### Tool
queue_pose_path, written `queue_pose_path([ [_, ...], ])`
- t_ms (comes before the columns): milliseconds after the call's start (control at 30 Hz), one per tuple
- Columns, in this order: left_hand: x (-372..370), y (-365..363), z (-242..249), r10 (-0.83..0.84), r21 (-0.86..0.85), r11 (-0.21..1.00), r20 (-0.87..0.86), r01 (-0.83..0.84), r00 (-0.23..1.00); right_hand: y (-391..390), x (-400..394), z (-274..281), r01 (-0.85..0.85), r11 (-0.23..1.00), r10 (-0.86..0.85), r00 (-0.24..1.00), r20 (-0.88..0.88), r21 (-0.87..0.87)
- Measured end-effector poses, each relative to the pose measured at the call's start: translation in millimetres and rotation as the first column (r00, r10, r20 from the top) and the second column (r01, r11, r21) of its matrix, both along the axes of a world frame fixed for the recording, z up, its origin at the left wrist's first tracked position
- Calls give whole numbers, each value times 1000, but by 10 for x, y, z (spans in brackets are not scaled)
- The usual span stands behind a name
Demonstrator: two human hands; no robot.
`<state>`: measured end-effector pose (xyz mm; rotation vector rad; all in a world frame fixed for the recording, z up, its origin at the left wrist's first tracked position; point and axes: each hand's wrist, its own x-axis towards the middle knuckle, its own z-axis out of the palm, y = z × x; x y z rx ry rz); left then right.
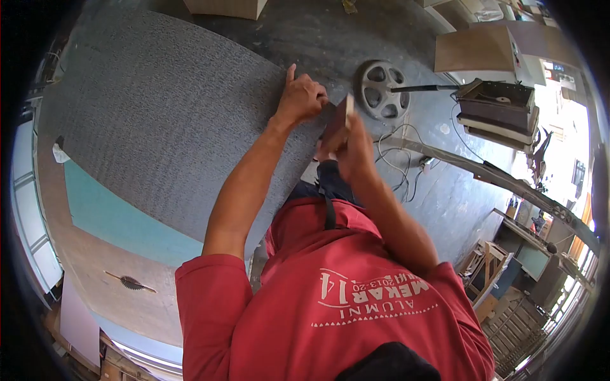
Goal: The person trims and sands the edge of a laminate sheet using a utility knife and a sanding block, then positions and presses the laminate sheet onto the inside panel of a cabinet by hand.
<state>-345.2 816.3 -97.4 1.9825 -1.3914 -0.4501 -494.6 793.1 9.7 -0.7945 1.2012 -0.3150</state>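
A large grey, speckled board point(171, 108) lies in front of me and stretches to the left. My left hand point(304, 100) is over its right edge, with one finger sticking out and the other fingers curled together. What those fingers pinch, if anything, is hidden. Close by on the right, my right hand point(356, 149) is closed around a brown wooden block point(338, 124) with a pale edge. The block is tilted beside the board's edge, and this hand is partly smeared by motion.
A teal panel point(121, 209) and a tan board point(121, 267) with a dark leaf-shaped mark lie at left. A spoked wheel-like base point(384, 90) with a rod stands on the floor. Cables point(406, 155) and a long rail point(483, 171) are at right, near wooden boxes point(473, 51).
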Motion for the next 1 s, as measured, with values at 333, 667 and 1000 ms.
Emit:
queue_pose_path([
  [333, 167, 15, 74, 8, 49, 999, 62, -11, 998, -26, -862, -397, -655, -396, 283, 580, -764, -644],
  [667, 290, 2, -25, -81, 6, 997, -53, 81, 995, -25, -1223, -736, -722, -461, 482, 285, -828, -516],
  [1000, -11, 470, -33, 265, -108, 963, 223, -246, 938, -213, -1391, -692, -496, -511, 552, 438, -710, -702],
])
